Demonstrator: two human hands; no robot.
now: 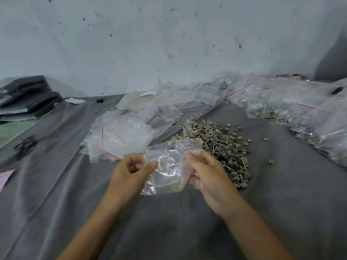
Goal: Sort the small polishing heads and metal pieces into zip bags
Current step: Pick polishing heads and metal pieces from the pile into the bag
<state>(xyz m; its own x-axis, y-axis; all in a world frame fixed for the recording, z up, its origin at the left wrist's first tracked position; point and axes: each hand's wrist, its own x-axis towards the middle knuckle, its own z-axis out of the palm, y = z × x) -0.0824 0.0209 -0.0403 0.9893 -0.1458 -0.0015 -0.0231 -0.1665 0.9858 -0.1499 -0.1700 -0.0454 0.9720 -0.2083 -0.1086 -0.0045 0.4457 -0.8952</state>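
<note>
**Q:** Which step is in hand?

**A:** Judged to be opening a bag for filling. The left hand [131, 170] pinches the left edge of a clear zip bag [167, 173] between thumb and fingers. The right hand [206, 178] has its fingers curled on the right edge. The bag is held above the grey cloth [281, 199], just in front of the pile of polishing heads and metal pieces [217, 145]. Whether the bag holds anything cannot be confirmed.

**Q:** Where is the other stock?

**A:** Empty bags [120, 136] lie left of the pile. Filled bags [300, 109] lie to the right, along the wall.

**Q:** What does the next move call for?

**A:** Probably parting the mouth of the bag. One hand must then keep it open while the other lets go and picks pieces from the pile. The film is thin and crumpled, so the mouth may fall shut.
</note>
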